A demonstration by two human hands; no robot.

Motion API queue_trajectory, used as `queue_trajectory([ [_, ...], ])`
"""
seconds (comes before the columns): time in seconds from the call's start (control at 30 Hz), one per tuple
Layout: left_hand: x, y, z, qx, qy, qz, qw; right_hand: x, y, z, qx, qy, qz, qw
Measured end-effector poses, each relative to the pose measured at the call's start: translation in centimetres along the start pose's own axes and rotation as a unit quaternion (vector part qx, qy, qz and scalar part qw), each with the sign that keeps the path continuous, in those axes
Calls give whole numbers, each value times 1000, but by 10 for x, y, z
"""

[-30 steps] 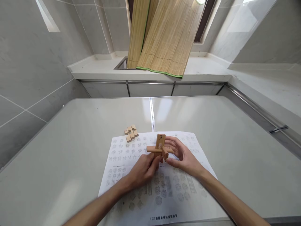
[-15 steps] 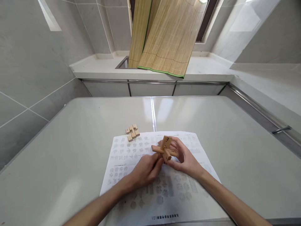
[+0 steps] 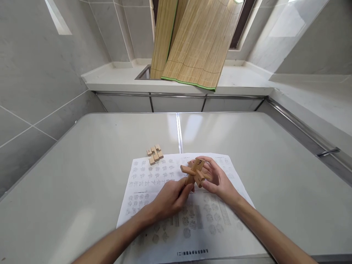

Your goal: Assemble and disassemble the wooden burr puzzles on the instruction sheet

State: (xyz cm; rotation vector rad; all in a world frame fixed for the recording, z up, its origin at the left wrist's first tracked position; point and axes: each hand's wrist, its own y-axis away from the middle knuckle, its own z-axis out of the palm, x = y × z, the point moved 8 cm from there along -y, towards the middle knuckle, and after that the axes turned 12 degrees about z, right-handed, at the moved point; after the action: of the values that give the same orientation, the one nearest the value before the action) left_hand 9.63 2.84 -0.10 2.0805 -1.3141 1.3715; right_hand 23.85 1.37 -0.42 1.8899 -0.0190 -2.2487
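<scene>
A wooden burr puzzle (image 3: pixel 197 170) of crossed sticks, some with printed marks, is held above the paper sheet. My left hand (image 3: pixel 174 194) pinches its lower left stick between thumb and fingers. Around its right side curves my right hand (image 3: pixel 217 178), the thumb against the front stick and the fingers behind, partly hidden. Under both hands lies the printed instruction sheet (image 3: pixel 154 227), covered with small puzzle diagrams. Beyond its upper left edge sit several interlocked pale wooden pieces (image 3: pixel 155 154).
The white table (image 3: pixel 68 176) has a metal seam (image 3: pixel 179 134) at its far middle. Behind it runs a white counter (image 3: pixel 115 79) with a sink (image 3: pixel 144 73) and a hanging bamboo blind (image 3: pixel 198 47). Grey tiled walls stand on both sides.
The burr puzzle has shifted slightly right and tilted a little in my hands. My right fingers have moved slightly around it. The pale wooden pieces stay where they were.
</scene>
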Motion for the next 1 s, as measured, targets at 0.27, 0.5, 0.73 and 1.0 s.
queue_trajectory([
  [0.27, 6, 2, 2, -15, -54, 54, 997, -3, -3, -43, 146, 32, -16, 989],
  [0.5, 4, 2, -58, 138, -217, 94, 962, -1, 3, -87, 362, 139, 24, 922],
  [0.73, -32, 5, -114, 180, -386, 33, 904, -6, 13, -113, 467, 204, 55, 859],
  [1.0, -69, 9, -111, 142, -360, -27, 922, -3, 15, -122, 492, 264, 78, 826],
])
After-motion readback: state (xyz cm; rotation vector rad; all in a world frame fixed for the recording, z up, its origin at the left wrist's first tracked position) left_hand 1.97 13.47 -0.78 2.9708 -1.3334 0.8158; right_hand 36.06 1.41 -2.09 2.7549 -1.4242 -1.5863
